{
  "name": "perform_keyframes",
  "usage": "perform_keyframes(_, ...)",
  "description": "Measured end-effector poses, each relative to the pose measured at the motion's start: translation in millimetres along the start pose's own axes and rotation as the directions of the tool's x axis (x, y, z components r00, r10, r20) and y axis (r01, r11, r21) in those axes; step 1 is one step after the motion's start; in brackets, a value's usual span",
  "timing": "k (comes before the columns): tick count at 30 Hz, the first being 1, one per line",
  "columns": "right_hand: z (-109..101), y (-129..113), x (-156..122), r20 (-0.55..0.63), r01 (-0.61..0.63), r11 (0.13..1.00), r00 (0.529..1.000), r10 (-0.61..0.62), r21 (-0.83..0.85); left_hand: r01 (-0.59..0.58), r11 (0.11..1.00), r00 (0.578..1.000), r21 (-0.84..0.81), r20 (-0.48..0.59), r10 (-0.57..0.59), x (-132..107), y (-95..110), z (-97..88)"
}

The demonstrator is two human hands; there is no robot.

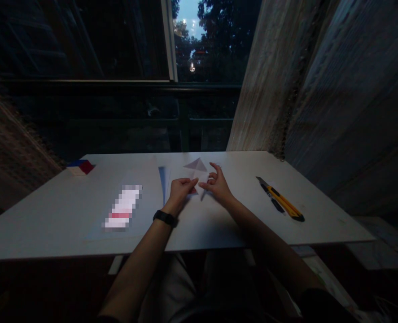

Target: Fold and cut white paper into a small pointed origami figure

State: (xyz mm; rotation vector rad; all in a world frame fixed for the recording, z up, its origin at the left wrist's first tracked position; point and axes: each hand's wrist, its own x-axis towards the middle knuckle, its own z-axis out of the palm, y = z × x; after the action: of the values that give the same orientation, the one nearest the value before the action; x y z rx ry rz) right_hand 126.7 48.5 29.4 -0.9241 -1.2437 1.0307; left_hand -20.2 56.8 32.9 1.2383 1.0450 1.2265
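Observation:
A folded sheet of white paper (pixel 196 167) lies near the middle of the white table (pixel 219 224), its pointed flap raised toward the far edge. My left hand (pixel 180 190), a black watch on its wrist, pinches the paper's near part with thumb and fingers closed. Beside it, my right hand (pixel 219 185) grips the same paper, fingers curled with the upper ones slightly lifted. A reddish patch of paper shows between the two hands.
A yellow and black utility knife (pixel 281 199) lies to the right. A narrow blue-white folded strip (pixel 164 179) rests left of my hands, then a flat white and pink item (pixel 123 207). A small red and blue block (pixel 80 167) sits at the far left corner. Curtains hang right.

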Motion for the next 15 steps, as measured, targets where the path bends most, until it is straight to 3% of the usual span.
perform_keyframes(2,0.2,-0.4,-0.8,-0.004,-0.067,0.998,0.998,0.067,-0.012,-0.015,0.999,0.997,-0.032,-0.075,0.012,1.3,0.1,-0.4)
perform_keyframes(5,2.4,1.6,-3.0,0.102,-0.175,0.984,0.979,0.179,-0.044,-0.033,0.997,0.990,-0.065,-0.138,0.024,1.3,2.4,-0.6)
perform_keyframes(9,5.1,5.5,-5.3,0.230,-0.211,0.973,0.947,0.227,-0.092,-0.050,0.997,0.990,-0.051,-0.137,0.042,-1.1,6.1,-0.2)
perform_keyframes(15,2.7,8.3,-4.3,0.218,-0.235,0.970,0.945,0.243,-0.065,-0.030,0.994,0.991,-0.108,-0.129,0.016,-1.6,6.4,-0.4)
